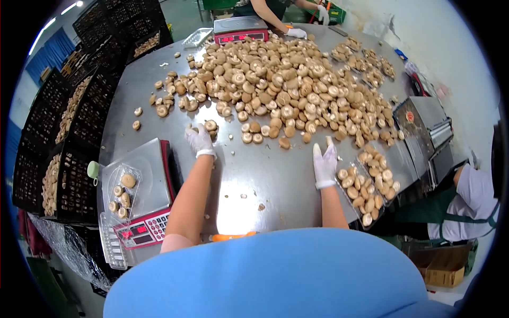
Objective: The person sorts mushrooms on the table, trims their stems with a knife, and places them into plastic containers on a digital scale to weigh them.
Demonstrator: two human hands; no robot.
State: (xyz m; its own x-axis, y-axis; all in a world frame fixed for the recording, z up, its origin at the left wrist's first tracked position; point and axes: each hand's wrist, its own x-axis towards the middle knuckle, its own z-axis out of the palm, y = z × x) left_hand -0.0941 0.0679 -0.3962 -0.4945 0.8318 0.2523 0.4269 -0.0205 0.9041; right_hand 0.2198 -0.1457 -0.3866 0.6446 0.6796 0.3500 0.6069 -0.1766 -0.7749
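Mushrooms [265, 79] in a big heap on table [244, 196], ahead of L & R fingers; a few sit right by L fingers. L hand [200, 140], gloved, has fingers bent at those few; can't tell if clamped on one. R hand [325, 165], gloved, has thumb & fingers spread apart, nr heap's close edge. Filled trays [362, 195] just R of & behind R fingers. L of & behind L fingers: scale [151, 153] w/ clear pack [117, 183] on it, several mushrooms inside. Past heap, far scale [240, 36] & co-worker's gloved hand [297, 33]. Crates [79, 180] far L.
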